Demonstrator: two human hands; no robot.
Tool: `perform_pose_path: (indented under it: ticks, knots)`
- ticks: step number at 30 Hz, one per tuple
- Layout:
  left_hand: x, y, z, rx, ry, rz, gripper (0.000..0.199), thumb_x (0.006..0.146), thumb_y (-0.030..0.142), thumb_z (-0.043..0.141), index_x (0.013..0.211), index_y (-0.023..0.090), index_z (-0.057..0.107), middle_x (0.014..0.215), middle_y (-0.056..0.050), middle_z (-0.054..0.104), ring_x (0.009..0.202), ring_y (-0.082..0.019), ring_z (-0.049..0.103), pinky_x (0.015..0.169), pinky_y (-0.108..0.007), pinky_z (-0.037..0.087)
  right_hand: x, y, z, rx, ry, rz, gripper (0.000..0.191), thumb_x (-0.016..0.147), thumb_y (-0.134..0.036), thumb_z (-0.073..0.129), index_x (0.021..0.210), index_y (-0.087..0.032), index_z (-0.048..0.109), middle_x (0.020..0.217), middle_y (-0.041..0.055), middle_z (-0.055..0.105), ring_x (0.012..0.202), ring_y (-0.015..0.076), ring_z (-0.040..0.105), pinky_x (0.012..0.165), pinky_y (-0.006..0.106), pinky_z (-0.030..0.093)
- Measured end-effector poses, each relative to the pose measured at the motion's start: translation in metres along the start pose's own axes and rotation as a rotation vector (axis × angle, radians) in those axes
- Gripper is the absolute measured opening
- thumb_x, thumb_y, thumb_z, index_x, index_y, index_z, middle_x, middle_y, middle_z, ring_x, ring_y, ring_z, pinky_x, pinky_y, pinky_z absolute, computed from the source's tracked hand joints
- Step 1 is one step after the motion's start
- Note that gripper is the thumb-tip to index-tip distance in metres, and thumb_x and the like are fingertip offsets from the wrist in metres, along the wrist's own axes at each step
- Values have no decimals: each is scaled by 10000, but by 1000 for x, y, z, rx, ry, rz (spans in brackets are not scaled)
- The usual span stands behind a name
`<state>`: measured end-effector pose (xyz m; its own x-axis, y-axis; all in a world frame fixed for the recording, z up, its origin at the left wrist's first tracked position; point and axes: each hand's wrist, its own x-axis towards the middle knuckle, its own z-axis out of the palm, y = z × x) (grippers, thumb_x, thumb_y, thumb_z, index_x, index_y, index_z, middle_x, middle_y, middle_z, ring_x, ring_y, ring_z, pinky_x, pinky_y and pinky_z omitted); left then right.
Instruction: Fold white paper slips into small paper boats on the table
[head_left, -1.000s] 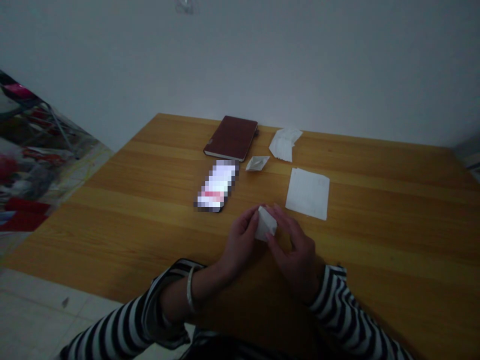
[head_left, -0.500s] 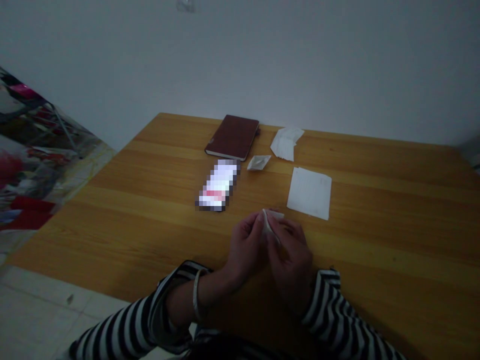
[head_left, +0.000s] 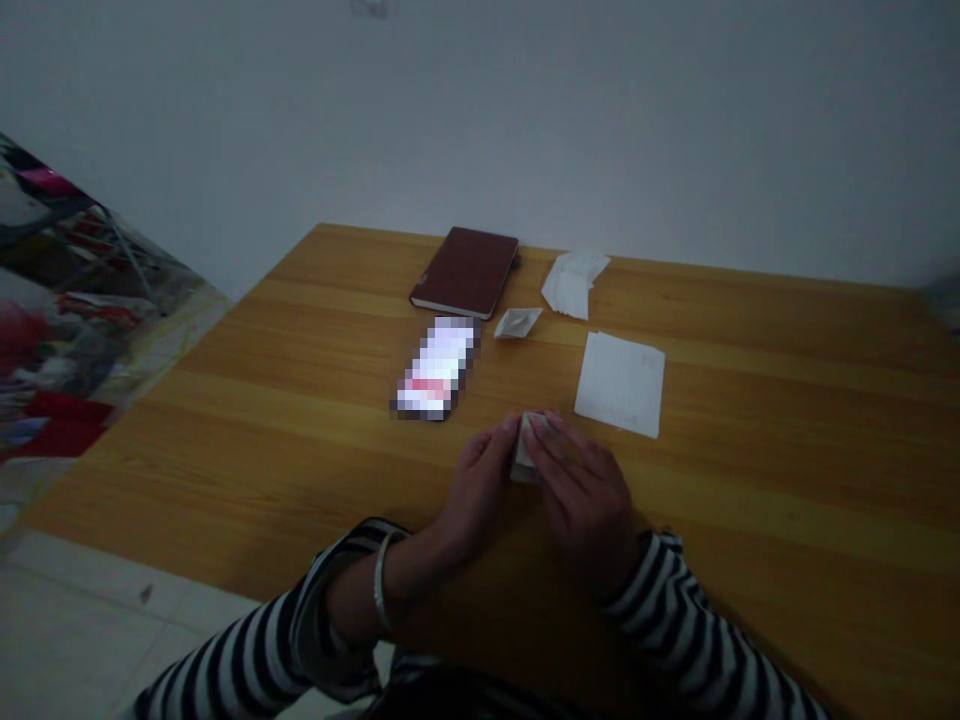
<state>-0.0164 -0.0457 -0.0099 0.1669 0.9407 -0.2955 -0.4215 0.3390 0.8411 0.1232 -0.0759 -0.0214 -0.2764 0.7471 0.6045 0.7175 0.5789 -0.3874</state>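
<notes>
Between my two hands is a small folded piece of white paper (head_left: 527,462), held just above or on the near part of the table; which of the two I cannot tell. My left hand (head_left: 480,487) is closed on its left edge, thumb and fingers at the top corner. Across the paper's upper right side lie the fingers of my right hand (head_left: 589,490), pressing and gripping it, so much of the sheet is hidden. Beyond my hands sits a small folded paper shape (head_left: 518,322). To the right lies a stack of square white paper sheets (head_left: 621,386).
A dark red notebook (head_left: 466,272) lies at the back of the wooden table (head_left: 262,400). The lit phone (head_left: 437,368) is in front of it, its screen blurred out. More folded white papers (head_left: 573,284) lie near the wall. Clutter (head_left: 67,330) fills the floor at left.
The paper has turned from edge-on to show a flat face. My right fingers have stretched over it, and my left hand has shifted slightly left.
</notes>
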Motion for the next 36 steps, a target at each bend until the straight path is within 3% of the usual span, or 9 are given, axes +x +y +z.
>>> perform_pose_path:
  ticks: [5, 9, 13, 15, 18, 20, 22, 27, 36]
  knots:
    - [2, 4, 0, 68, -22, 12, 234, 868, 351, 657, 971, 160, 747, 986, -74, 749, 873, -157, 666, 834, -262, 496, 1, -4, 1, -56, -30, -36, 621, 909, -62, 468, 1496, -237, 363, 1420, 63, 548, 1367, 252, 464, 1059, 457, 450]
    - [2, 8, -1, 143, -34, 47, 277, 901, 398, 607, 943, 157, 737, 880, -53, 738, 749, -132, 633, 722, -241, 486, 4, -7, -3, 113, 24, -10, 538, 884, -82, 514, 1405, -216, 503, 1396, 84, 581, 1344, 257, 495, 1080, 488, 434]
    - [-3, 11, 0, 357, -71, 127, 314, 917, 414, 572, 938, 147, 736, 851, -65, 723, 727, -160, 610, 690, -263, 473, 12, 2, -17, 308, 149, 227, 365, 892, -123, 544, 1227, -227, 645, 1275, 80, 672, 1261, 251, 562, 1046, 506, 463]
    - [-5, 10, 0, 488, -102, 192, 322, 933, 391, 548, 1073, 154, 716, 885, -73, 719, 749, -174, 608, 707, -276, 472, 15, 13, -22, 325, 169, 312, 278, 900, -164, 570, 1141, -236, 687, 1219, 74, 698, 1206, 248, 586, 1031, 503, 468]
    - [-7, 7, -1, 616, -150, 241, 514, 956, 348, 510, 1434, 168, 451, 712, -23, 662, 607, -146, 545, 620, -261, 441, 15, 28, -23, 398, 61, 359, 151, 905, -232, 601, 956, -248, 742, 1092, 58, 740, 1065, 238, 640, 948, 471, 512]
    - [-6, 5, -2, 656, -171, 240, 665, 951, 330, 517, 1532, 161, 242, 586, 33, 574, 509, -129, 470, 547, -246, 393, 14, 32, -20, 467, 2, 390, 145, 907, -265, 609, 902, -241, 752, 1022, 61, 748, 1000, 228, 656, 898, 442, 532]
    - [-6, 3, -3, 680, -183, 240, 720, 944, 322, 529, 1551, 167, 173, 567, 47, 551, 489, -125, 447, 528, -243, 368, 14, 30, -17, 523, -34, 414, 148, 904, -279, 617, 884, -234, 756, 975, 63, 747, 962, 220, 663, 875, 424, 536]
    - [-8, 1, -4, 645, -208, 250, 757, 915, 306, 577, 1555, 189, 190, 621, 17, 619, 511, -136, 483, 592, -262, 398, 16, 24, -17, 583, -24, 407, 127, 887, -264, 640, 847, -233, 757, 889, 48, 749, 880, 206, 674, 846, 408, 530]
    - [-11, 2, -2, 671, -237, 212, 747, 907, 266, 570, 1553, 212, 199, 725, -30, 685, 550, -140, 530, 572, -257, 407, 16, 20, -16, 588, -2, 455, 153, 889, -245, 614, 792, -207, 726, 816, 45, 728, 824, 198, 666, 782, 363, 535]
